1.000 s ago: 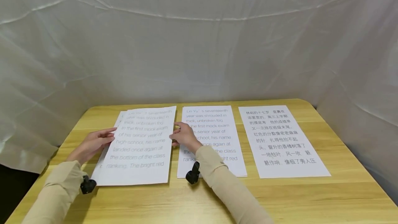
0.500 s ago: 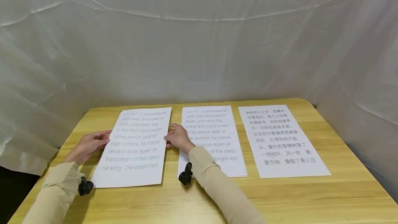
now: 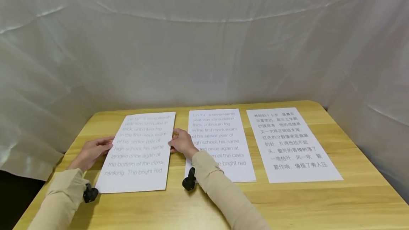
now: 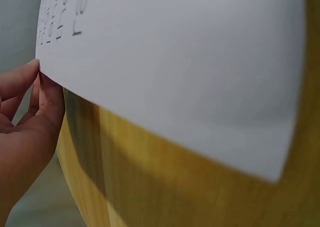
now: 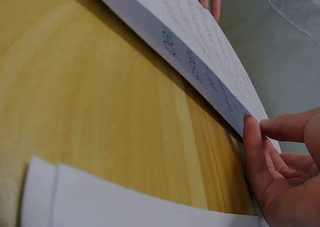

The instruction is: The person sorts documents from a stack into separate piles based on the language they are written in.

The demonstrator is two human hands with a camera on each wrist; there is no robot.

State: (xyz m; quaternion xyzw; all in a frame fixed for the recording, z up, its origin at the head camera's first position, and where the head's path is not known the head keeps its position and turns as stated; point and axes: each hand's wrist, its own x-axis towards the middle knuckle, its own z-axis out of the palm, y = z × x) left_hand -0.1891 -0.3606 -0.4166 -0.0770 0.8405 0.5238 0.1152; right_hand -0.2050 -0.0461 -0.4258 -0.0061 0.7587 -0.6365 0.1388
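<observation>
A white printed sheet [image 3: 137, 184] with English text lies at the left of the table, its side edges between my two hands. My left hand [image 3: 91, 152] pinches its left edge; in the left wrist view the thumb [image 4: 22, 79] is at the edge and the other fingers go beneath. My right hand [image 3: 183, 143] pinches the right edge between thumb and fingertips. In the right wrist view the upper sheet [image 5: 200, 32] is raised and bowed there, with a printed lower sheet [image 5: 172, 54] showing in shadow under it.
Right of it, a second set of English sheets [image 3: 220, 175] lies partly under my right wrist. Farther right is a page with Chinese text [image 3: 287, 178]. All are on a wooden table [image 3: 287, 205], with a pale cloth [image 3: 204, 56] hanging behind.
The upper sheet, which sat askew over the one beneath, has moved left and down and now covers it almost evenly. Both hands moved slightly with it, then stayed nearly still.
</observation>
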